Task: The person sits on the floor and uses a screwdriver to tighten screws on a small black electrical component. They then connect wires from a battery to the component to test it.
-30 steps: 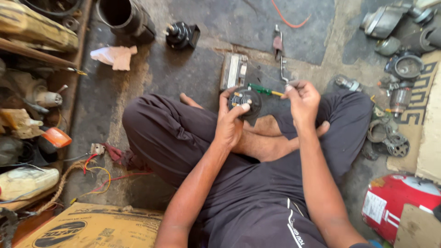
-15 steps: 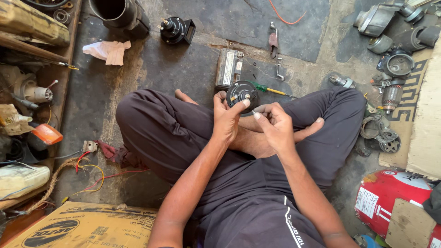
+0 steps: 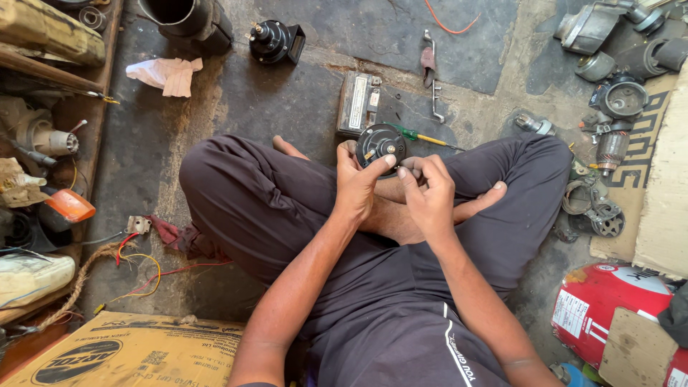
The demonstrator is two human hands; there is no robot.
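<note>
A round black horn [image 3: 380,145] is held up over the crossed legs by the left hand [image 3: 360,188], whose fingers are curled round its near rim with the thumb pressed on its face; the right hand [image 3: 428,192] is closed beside it, fingertips pinched together just at the horn's right edge, though whether anything small is held between them cannot be told. A second ago the right hand was raised further right with the green-handled screwdriver [image 3: 421,137] in it; that screwdriver is now seen lying on the floor just beyond the horn, its tip pointing right, and the right hand has been brought in against the left. A grey rectangular battery [image 3: 359,102] is set on the floor just behind the horn; a second black horn [image 3: 275,40] stands well apart toward the far edge of the floor, near a crumpled white rag [image 3: 165,74]; a pair of pliers [image 3: 431,74] lies right of the battery.
</note>
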